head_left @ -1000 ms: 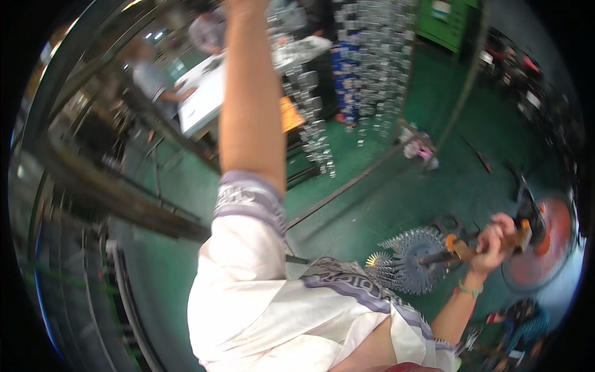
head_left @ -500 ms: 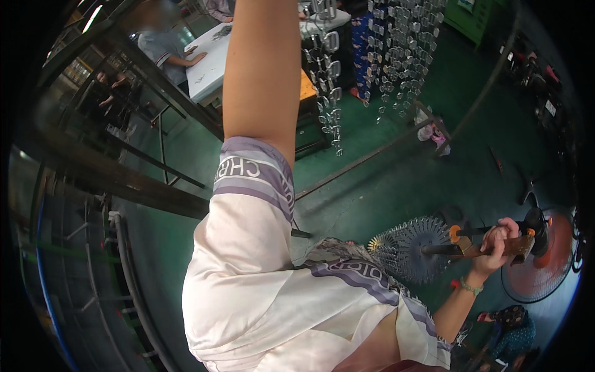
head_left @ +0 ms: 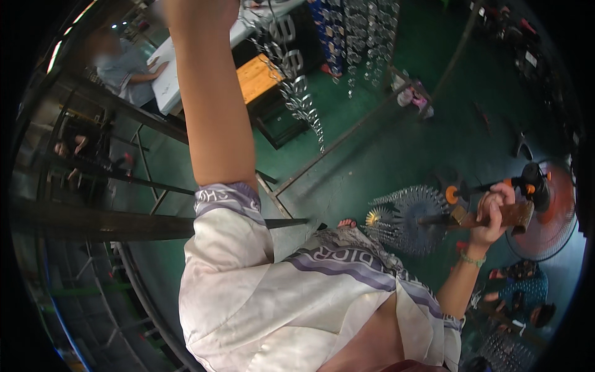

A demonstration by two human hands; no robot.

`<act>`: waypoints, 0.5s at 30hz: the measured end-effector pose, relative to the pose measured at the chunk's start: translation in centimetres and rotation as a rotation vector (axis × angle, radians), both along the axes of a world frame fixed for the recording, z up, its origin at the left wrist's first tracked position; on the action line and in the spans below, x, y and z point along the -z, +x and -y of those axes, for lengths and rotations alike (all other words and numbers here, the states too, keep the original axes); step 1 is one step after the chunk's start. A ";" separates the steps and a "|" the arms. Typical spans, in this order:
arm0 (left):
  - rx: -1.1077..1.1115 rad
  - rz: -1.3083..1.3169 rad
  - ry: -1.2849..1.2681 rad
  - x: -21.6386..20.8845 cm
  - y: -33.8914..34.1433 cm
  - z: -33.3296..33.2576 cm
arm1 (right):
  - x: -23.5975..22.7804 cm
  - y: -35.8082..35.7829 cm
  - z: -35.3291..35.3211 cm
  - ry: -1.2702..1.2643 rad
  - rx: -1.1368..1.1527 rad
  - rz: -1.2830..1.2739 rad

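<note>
My left arm is raised toward the top edge, where my left hand (head_left: 201,9) is only partly in the picture and its fingers are cut off. Just to its right, a strand of silver metal buckles (head_left: 291,74) hangs at a slant; whether the hand holds it does not show. On the right side, my right hand (head_left: 493,214) is closed around a brown bar (head_left: 517,214). A dark rod runs left from that bar to a round rack (head_left: 421,220) ringed with many small metal pieces.
More buckle strands (head_left: 372,37) hang at the upper middle. A metal rail (head_left: 347,142) crosses the green floor. A standing fan (head_left: 545,217) is close beyond my right hand. A person (head_left: 127,71) works at a white table (head_left: 166,93); another person (head_left: 520,288) is at lower right.
The view has shifted. My left arm now lies farther left and up, with its hand partly showing, and the nearby buckle strand has tilted. My right hand keeps its grip on the bar.
</note>
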State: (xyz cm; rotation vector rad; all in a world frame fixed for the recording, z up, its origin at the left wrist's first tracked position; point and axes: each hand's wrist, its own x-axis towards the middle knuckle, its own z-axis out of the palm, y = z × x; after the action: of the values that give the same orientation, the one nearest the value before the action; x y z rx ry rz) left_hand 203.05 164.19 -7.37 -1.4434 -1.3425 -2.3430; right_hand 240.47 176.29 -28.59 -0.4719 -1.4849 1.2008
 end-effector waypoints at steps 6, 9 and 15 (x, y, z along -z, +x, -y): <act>0.254 0.011 -0.302 14.2 0.1 0.6 | -0.2 -0.2 -0.1 -0.022 -0.044 -0.004; 0.358 -0.099 -0.499 20.8 2.9 0.6 | -0.5 0.2 -0.1 -0.043 -0.091 -0.011; 0.555 -0.126 -0.636 33.0 8.3 0.8 | -0.4 0.6 -0.5 -0.048 -0.162 0.002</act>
State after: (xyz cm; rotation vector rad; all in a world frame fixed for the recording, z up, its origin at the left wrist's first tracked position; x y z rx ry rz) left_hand 211.36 163.43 -40.34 -2.3566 -1.9667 -2.1116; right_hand 241.03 176.78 -28.16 -0.3909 -1.5215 1.3656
